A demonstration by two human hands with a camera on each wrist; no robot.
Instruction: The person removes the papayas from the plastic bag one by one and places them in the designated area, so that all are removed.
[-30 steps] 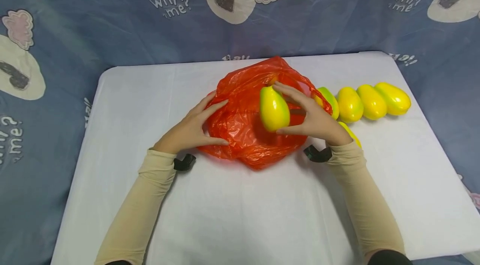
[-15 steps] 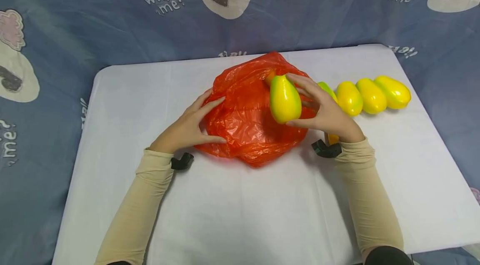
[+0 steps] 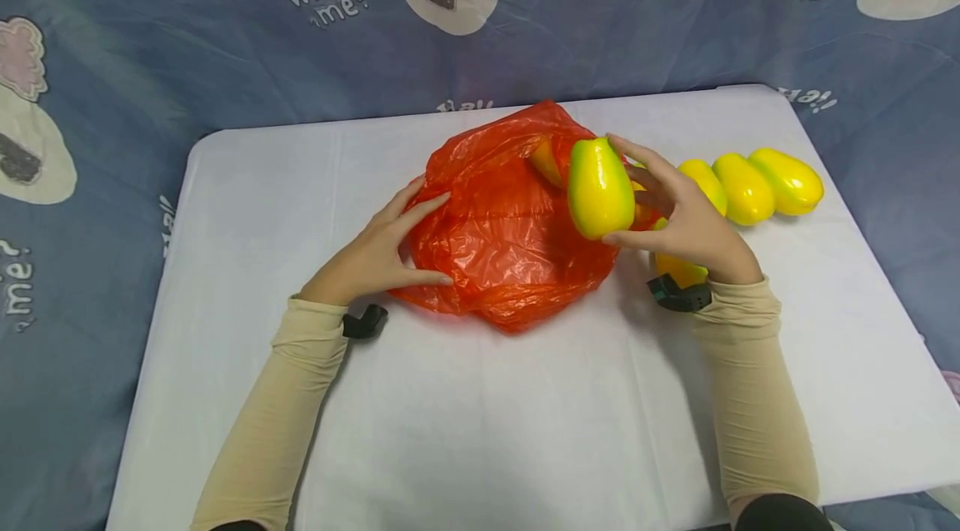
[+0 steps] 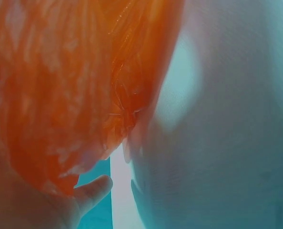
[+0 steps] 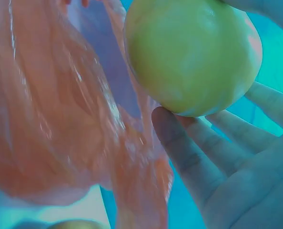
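Observation:
My right hand (image 3: 686, 222) pinches a glossy yellow-green pear-shaped fruit (image 3: 602, 189) between thumb and fingers. It holds the fruit upright in front of the right side of a crumpled red plastic bag (image 3: 510, 239). In the right wrist view, the fingers are around the rounded fruit (image 5: 194, 57), with the bag (image 5: 55, 124) close by on the left. My left hand (image 3: 375, 252) rests with thumb and fingers spread against the bag's left side. The bag (image 4: 51, 95) fills much of the left wrist view. An orange-looking round shape (image 3: 546, 162) shows through the film near the bag's upper right.
A row of similar yellow fruits (image 3: 746, 189) lies on the white table (image 3: 480, 431) to the right of the bag. Another yellow fruit (image 3: 678, 268) sits partly hidden by my right wrist. A blue patterned cloth (image 3: 225, 31) hangs behind the table.
My right hand has carried the fruit rightward and slightly up, from over the bag's middle to its right side. My left hand has stayed at the bag's left side.

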